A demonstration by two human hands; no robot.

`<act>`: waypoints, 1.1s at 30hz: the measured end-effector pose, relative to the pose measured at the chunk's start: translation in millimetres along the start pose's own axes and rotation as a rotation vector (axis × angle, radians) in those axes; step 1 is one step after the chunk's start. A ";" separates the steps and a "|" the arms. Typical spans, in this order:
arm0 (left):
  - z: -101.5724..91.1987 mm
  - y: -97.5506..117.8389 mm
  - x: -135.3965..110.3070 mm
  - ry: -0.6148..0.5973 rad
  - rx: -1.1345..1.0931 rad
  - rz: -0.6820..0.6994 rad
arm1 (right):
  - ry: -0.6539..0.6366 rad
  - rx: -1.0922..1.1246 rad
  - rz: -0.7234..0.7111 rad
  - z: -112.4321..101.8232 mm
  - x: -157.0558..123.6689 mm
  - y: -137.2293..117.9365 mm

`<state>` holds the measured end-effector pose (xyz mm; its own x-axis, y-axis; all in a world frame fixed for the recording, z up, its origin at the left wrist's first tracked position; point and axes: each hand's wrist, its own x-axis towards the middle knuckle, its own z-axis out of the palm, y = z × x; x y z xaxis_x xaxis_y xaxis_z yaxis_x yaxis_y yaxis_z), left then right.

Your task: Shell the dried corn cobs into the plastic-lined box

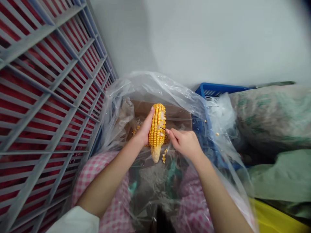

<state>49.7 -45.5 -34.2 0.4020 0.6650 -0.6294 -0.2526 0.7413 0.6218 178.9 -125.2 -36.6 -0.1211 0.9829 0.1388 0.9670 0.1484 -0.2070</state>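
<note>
A yellow corn cob (pixel 156 127) is held near upright in the middle of the view, its bare tip pointing down toward me. My left hand (pixel 146 127) is wrapped around its left side, the thumb near the top. Kernels are gone from a patch along the cob's right side. My right hand (pixel 183 142) is closed around a thin, dark, pointed tool (pixel 162 128), whose end touches that patch; its handle is hidden in the fingers. Loose kernels (pixel 164 156) lie just below the cob, on clear plastic.
A clear plastic bag (pixel 155 79) spreads open over a cardboard box (pixel 179 113) and across my legs in pink checks. A grey slatted crate (pixel 80 110) rises at left. On the right are a blue basket (pixel 218 86), a stuffed sack (pixel 274 113) and something yellow (pixel 274 216).
</note>
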 end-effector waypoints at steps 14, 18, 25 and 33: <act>-1.9 -17.1 3.7 0.293 0.339 0.630 | -0.054 0.262 0.314 -5.4 7.7 -29.8; -4.4 -21.0 5.3 0.461 0.574 0.741 | -0.122 0.115 0.387 -1.1 10.4 -37.5; -4.4 -20.5 8.5 0.400 0.400 0.605 | -0.140 -0.015 0.397 2.7 14.2 -52.2; -3.8 -0.1 -3.7 -0.148 0.135 -0.047 | -0.039 0.026 0.044 -5.9 7.8 -6.3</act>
<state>44.9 -47.7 -33.7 0.5380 0.6021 -0.5900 -0.1142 0.7455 0.6566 173.2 -119.1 -28.5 -0.0873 0.9920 0.0917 0.9656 0.1069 -0.2370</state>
